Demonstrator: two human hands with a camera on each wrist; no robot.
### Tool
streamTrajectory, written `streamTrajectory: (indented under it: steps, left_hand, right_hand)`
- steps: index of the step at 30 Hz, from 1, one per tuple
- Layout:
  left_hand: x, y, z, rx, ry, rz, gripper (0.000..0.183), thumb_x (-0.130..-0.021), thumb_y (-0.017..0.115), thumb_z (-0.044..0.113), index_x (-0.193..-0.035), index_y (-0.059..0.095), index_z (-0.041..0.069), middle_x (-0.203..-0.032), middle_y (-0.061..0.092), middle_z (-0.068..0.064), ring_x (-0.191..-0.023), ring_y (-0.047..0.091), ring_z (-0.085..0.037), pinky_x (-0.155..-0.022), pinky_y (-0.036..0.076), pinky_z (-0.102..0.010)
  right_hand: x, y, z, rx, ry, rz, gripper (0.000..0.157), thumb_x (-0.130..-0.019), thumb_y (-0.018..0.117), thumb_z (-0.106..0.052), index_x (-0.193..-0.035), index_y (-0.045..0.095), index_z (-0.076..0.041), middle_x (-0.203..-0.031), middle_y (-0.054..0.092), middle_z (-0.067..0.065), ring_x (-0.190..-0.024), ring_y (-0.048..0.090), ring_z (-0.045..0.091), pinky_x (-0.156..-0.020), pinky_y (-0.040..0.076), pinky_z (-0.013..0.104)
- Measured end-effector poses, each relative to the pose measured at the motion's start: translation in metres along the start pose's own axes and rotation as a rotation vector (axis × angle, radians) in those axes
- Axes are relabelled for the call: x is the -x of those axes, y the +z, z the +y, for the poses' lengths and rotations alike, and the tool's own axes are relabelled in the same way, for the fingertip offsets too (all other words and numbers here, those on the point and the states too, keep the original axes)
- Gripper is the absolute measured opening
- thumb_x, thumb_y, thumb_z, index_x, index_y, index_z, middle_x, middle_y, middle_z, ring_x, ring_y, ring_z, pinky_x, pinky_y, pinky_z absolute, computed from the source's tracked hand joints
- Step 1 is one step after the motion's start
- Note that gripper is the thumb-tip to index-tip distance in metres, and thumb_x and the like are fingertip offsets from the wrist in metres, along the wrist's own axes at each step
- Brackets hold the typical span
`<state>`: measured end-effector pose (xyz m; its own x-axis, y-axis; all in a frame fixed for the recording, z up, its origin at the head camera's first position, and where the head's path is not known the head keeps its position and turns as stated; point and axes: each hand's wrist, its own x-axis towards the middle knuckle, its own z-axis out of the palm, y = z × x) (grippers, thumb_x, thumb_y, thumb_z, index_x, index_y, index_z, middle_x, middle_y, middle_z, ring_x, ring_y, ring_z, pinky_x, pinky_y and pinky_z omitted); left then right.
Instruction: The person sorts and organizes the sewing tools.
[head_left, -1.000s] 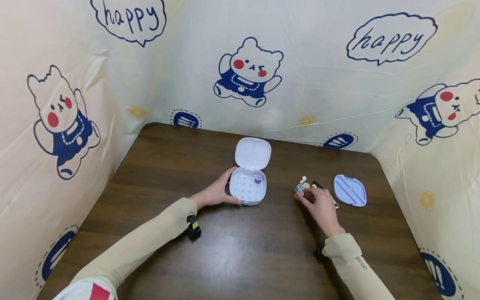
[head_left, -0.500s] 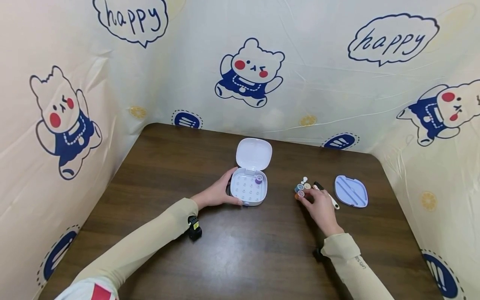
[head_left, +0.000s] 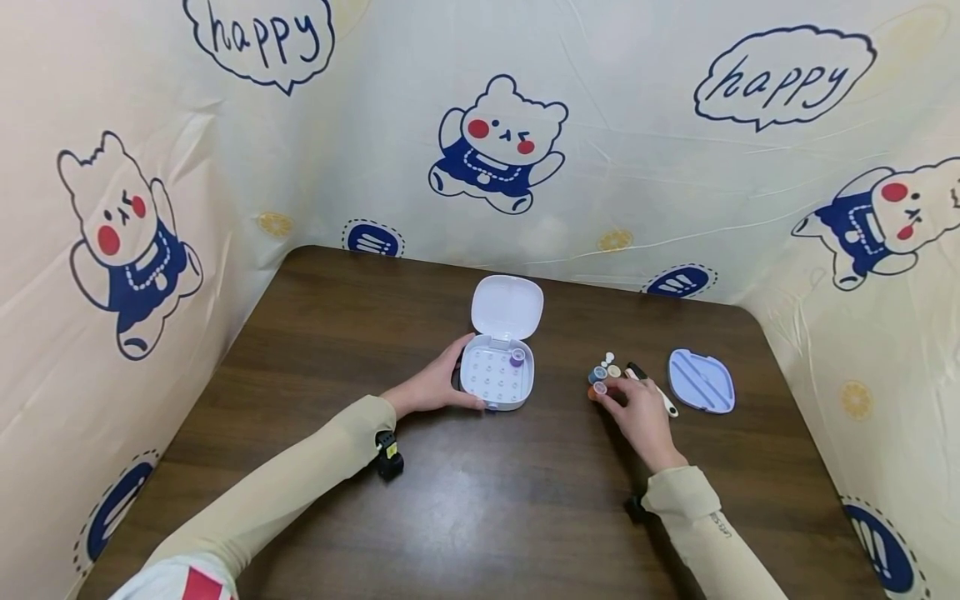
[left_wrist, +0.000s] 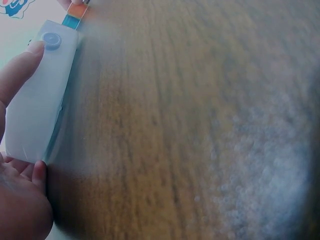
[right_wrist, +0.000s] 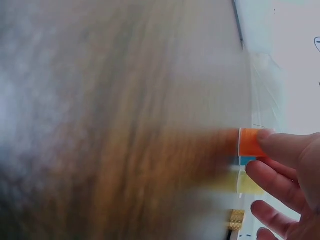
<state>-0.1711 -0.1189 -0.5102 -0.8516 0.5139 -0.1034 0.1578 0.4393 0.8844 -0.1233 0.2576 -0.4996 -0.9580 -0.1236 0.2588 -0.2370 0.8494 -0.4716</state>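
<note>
A wood-grain table (head_left: 337,325) is standing before me, bearing an open white hinged case (head_left: 480,375). The left hand (head_left: 433,386) is gripping the case's left side, while the right hand (head_left: 645,417) is working well to its right. Beyond, a pale-blue grooved tray (head_left: 702,382) is lying near a slim black-and-white tool (head_left: 663,400). Right thumb and finger are pinching an orange spool (right_wrist: 248,143); a blue spool (head_left: 597,375) is sitting beside it, a purple spool (head_left: 517,357) inside the case.

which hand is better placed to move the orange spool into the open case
Likely the right hand: it touches the orange spool, while the left hand grips the open case some way off.
</note>
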Motion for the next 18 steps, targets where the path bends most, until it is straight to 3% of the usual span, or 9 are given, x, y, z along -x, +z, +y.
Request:
streamTrajectory:
  steps: [8,18]
  left_hand:
    - [0.001,0.000,0.001,0.012,-0.002,-0.001,0.124,-0.079,0.093,0.034,-0.167,0.010,0.010,-0.170,0.020,-0.014,-0.154,0.024,-0.029,-0.125,0.020,-0.051]
    - [0.000,0.000,0.001,-0.002,-0.010,0.004,0.124,-0.078,0.093,0.035,-0.167,0.010,0.012,-0.170,0.020,-0.014,-0.154,0.025,-0.029,-0.125,0.021,-0.051]
  right_hand:
    - [-0.001,-0.002,-0.008,0.019,0.007,-0.026,0.023,-0.089,0.085,-0.018,-0.107,0.080,-0.005,-0.100,0.078,0.012,-0.097,0.057,0.036,-0.084,0.045,0.052]
    - [-0.008,-0.002,-0.019,0.018,-0.087,0.006,0.023,-0.086,0.087,-0.018,-0.103,0.080,-0.004,-0.099,0.078,0.013,-0.093,0.058,0.037,-0.084,0.044,0.049]
